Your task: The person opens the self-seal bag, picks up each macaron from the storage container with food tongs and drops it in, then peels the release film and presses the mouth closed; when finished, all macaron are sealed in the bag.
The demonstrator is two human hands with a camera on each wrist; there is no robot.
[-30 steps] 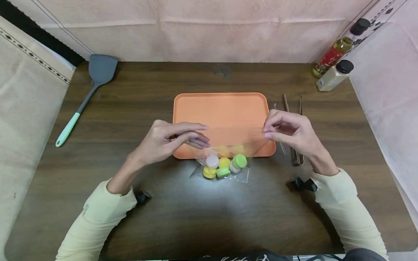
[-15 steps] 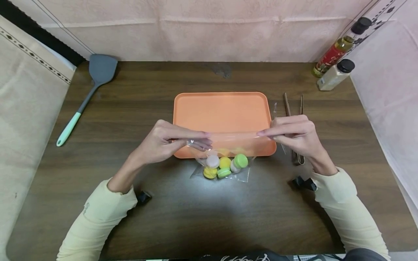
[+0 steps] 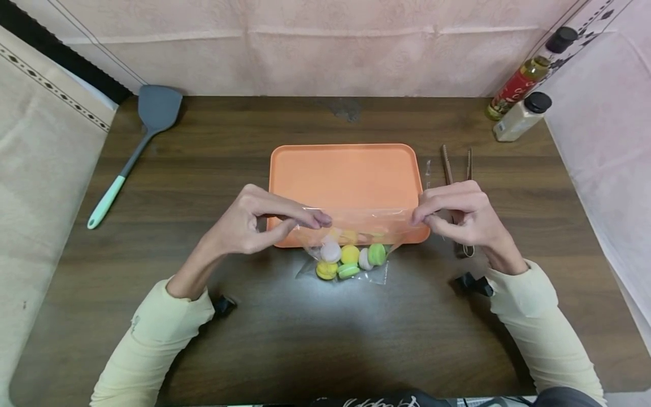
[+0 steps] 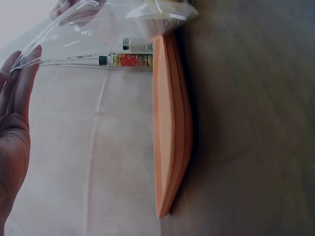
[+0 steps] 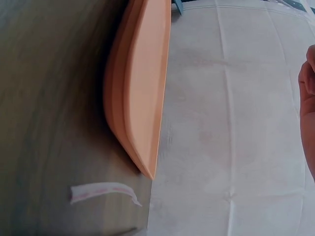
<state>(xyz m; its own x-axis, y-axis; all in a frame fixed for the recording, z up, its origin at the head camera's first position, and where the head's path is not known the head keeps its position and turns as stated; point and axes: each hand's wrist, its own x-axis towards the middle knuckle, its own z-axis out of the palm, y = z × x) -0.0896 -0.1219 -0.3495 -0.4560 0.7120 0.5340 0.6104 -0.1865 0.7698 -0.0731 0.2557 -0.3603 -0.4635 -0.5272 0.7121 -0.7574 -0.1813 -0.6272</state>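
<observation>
A clear plastic bag (image 3: 376, 221) stands upright at the front edge of an orange tray (image 3: 346, 175). Yellow, green and whitish macarons (image 3: 350, 254) lie in its lower part. At the bag's upper left, the extended fingers of my left hand (image 3: 259, 220) touch the film, with the thumb held apart. The left wrist view shows this hand (image 4: 15, 128) with straight fingers against the plastic. My right hand (image 3: 460, 215) pinches the bag's upper right edge with curled fingers. In the right wrist view only part of that hand (image 5: 309, 98) shows, and its fingertips are hidden.
Metal tongs (image 3: 463, 249) lie right of the tray, partly behind my right hand. Near them is a thin whitish strip (image 5: 103, 191). A spatula (image 3: 134, 152) lies at the left. A red-labelled bottle (image 3: 519, 89) and a black-capped jar (image 3: 519, 120) stand at the back right.
The right fingers have shifted along the bag's top edge and curled in. My left fingers have dipped slightly, with the thumb farther from them. The green macaron at the right has turned.
</observation>
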